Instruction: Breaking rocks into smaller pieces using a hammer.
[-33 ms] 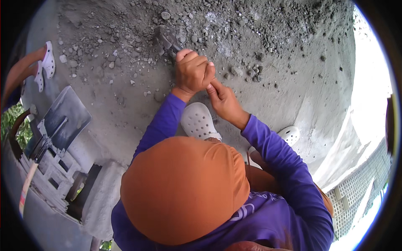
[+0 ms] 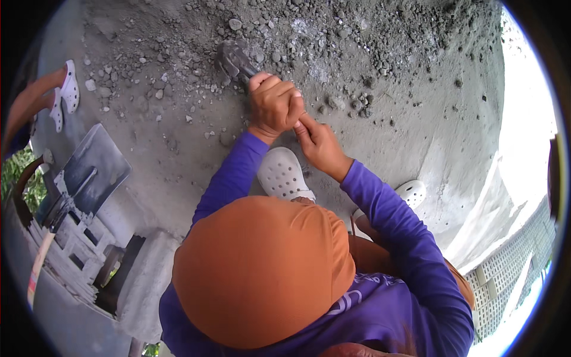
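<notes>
Both of my hands are closed round the handle of a digging tool with a dark metal head (image 2: 234, 61). My left hand (image 2: 275, 104) grips it close behind the head, fingers wrapped over the handle. Just behind it, almost touching, my right hand (image 2: 321, 146) holds the handle's nearer part. The handle is mostly hidden by my hands. Loose grey soil and stones (image 2: 172, 65) lie around the metal head, which is partly sunk among them; I cannot tell whether it is a shovel or a hoe.
My feet in white clogs (image 2: 284, 172) stand just below the hands. At left, another person's legs in white clogs (image 2: 70, 88) are near a grey shovel (image 2: 98, 169) leaning by concrete blocks (image 2: 77, 241). A perforated block wall (image 2: 511, 268) is at lower right. An orange cap (image 2: 256, 268) blocks the lower middle.
The tool head and my left hand have shifted very slightly toward me. Both hands keep the same grip; little else differs.
</notes>
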Demonstrator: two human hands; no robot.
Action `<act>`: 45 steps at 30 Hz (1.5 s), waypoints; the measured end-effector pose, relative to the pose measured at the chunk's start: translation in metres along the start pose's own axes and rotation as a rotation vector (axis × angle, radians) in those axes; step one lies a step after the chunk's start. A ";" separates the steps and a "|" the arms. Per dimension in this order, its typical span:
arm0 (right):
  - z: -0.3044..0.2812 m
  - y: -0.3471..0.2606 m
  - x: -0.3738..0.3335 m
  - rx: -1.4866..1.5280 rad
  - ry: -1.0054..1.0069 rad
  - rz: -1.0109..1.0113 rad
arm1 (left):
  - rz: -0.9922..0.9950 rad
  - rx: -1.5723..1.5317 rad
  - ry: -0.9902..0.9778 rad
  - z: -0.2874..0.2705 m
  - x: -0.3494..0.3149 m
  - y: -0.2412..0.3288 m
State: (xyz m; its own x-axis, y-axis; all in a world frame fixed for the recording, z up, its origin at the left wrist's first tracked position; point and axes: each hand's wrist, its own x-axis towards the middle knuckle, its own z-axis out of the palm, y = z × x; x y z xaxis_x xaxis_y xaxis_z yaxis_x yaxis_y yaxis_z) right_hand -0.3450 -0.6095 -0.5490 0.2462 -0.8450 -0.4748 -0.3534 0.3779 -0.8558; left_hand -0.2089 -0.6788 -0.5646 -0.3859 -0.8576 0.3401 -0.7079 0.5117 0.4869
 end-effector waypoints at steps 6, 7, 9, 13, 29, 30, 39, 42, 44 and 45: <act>-0.001 -0.033 -0.019 -0.030 -0.025 -0.084 | 0.049 -0.130 0.089 -0.029 0.010 0.001; -0.006 -0.037 -0.019 -0.027 -0.030 -0.076 | 0.090 -0.060 0.157 -0.045 0.012 0.014; -0.012 -0.049 -0.029 -0.044 -0.071 -0.322 | 0.114 0.010 0.215 -0.063 0.012 0.028; -0.012 -0.026 -0.024 -0.045 -0.071 -0.460 | 0.258 0.231 0.390 -0.053 0.008 0.038; -0.025 -0.043 -0.040 -0.102 -0.142 -0.495 | 0.282 0.245 0.529 -0.059 0.006 0.046; -0.029 -0.035 -0.038 -0.106 -0.144 -0.497 | 0.281 0.246 0.533 -0.055 0.006 0.049; -0.036 0.030 -0.031 0.428 -0.153 0.128 | 0.041 -0.143 0.079 0.030 0.001 0.034; -0.034 0.003 -0.037 0.475 -0.099 0.143 | 0.047 -0.192 0.086 0.003 0.016 0.039; -0.037 -0.018 -0.039 0.453 -0.133 0.058 | 0.217 -0.156 0.193 -0.026 0.032 0.047; -0.044 -0.038 -0.043 0.457 -0.021 -0.088 | 0.219 -0.182 0.216 -0.038 0.050 0.054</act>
State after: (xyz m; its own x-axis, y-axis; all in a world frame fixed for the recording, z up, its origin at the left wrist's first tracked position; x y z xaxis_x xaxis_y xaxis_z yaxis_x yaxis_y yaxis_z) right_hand -0.3818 -0.6043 -0.4870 0.2770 -0.8753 -0.3964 0.1022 0.4370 -0.8936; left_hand -0.2443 -0.6924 -0.4907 -0.3688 -0.7057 0.6050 -0.4980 0.6996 0.5124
